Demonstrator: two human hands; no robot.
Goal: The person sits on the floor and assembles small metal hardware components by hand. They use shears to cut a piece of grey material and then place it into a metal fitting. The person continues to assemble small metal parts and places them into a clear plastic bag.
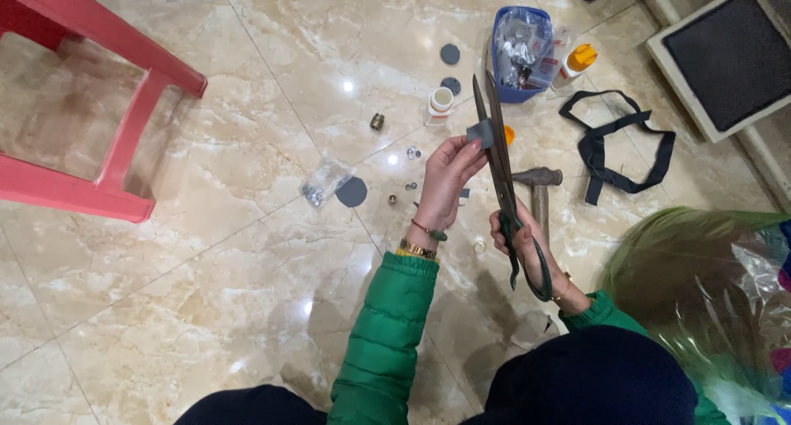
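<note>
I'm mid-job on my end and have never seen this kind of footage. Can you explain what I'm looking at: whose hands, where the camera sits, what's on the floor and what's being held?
There is no machine here. One camera, worn on a person's head, looks down at their own two bare hands in green sleeves, above a marble tile floor.

The right hand grips the handles of large dark scissors, blades pointing away. The left hand pinches a small grey piece against the blades.

On the floor lie a hammer, a black strap, a blue tub stuffed with plastic bags, a yellow-capped bottle, a small white jar, grey round discs, a small clear bag and several tiny metal parts. A red plastic stool stands at the left.
</note>
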